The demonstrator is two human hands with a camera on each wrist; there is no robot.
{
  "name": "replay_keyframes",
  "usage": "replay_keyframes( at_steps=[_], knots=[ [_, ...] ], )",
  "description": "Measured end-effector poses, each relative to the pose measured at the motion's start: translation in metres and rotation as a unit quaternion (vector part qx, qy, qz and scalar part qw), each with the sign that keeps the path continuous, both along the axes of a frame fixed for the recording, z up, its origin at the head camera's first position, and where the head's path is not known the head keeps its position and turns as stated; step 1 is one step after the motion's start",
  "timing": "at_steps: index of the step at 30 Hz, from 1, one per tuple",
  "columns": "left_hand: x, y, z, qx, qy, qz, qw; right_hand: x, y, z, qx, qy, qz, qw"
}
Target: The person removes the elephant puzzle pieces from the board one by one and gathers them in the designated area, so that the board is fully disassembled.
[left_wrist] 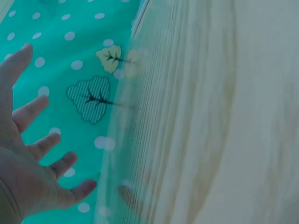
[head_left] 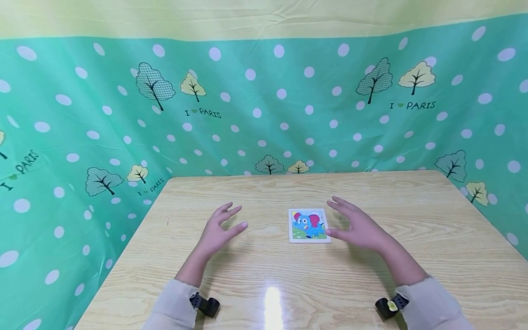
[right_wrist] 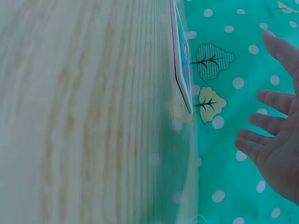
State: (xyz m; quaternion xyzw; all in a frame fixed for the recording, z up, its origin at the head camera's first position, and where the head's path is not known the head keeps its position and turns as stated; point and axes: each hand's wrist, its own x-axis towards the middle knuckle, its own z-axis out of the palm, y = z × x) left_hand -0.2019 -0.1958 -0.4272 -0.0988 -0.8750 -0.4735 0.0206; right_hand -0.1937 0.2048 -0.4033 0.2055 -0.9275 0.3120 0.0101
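A square white-edged picture board (head_left: 308, 225) with a blue cartoon elephant lies flat on the wooden table (head_left: 264, 266). My right hand (head_left: 358, 228) is just to its right, fingers spread and bare, and the thumb tip overlaps the board's right edge in the head view. The same board (right_wrist: 182, 60) shows edge-on in the right wrist view, apart from the spread fingers. To the left of the board, above the table, my left hand (head_left: 218, 232) holds nothing; its fingers are apart and relaxed, as the left wrist view of the hand (left_wrist: 37, 163) also shows.
Behind the table hangs a green dotted curtain (head_left: 264, 105) printed with trees and lettering, which also runs down the left and right sides. A dark wrist camera (head_left: 210, 307) sits at the left sleeve, another camera (head_left: 387, 309) at the right. A bright reflection marks the front tabletop.
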Motion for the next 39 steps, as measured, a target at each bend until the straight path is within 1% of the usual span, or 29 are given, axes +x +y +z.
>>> replay_keyframes(
  at_steps=[3,7,13,16,22,29,34,39],
  knots=[
    [0.000,0.005,0.000,0.014,-0.008,0.003,0.9999,-0.002,-0.004,-0.001,-0.009,-0.004,0.003,0.9999],
    [0.000,0.014,0.001,0.035,-0.023,-0.004,0.9991,-0.005,-0.009,-0.001,-0.018,-0.016,0.002,0.9997],
    [-0.002,0.026,-0.002,0.063,-0.036,0.000,0.9974,-0.011,-0.016,0.000,-0.024,-0.047,-0.005,0.9986],
    [-0.003,0.032,-0.004,0.069,-0.037,0.003,0.9969,-0.014,-0.018,0.000,-0.030,-0.062,-0.009,0.9976],
    [-0.003,0.041,-0.007,0.071,-0.038,0.008,0.9967,-0.018,-0.023,0.000,-0.027,-0.074,-0.009,0.9969],
    [-0.007,0.049,-0.008,0.077,-0.052,0.015,0.9955,-0.023,-0.030,-0.003,-0.017,-0.091,-0.014,0.9956],
    [-0.009,0.054,-0.007,0.079,-0.056,0.007,0.9953,-0.029,-0.034,-0.010,-0.017,-0.091,-0.017,0.9956],
    [-0.010,0.061,-0.004,0.083,-0.062,-0.019,0.9944,-0.035,-0.039,-0.017,-0.008,-0.085,-0.023,0.9961]
  ],
)
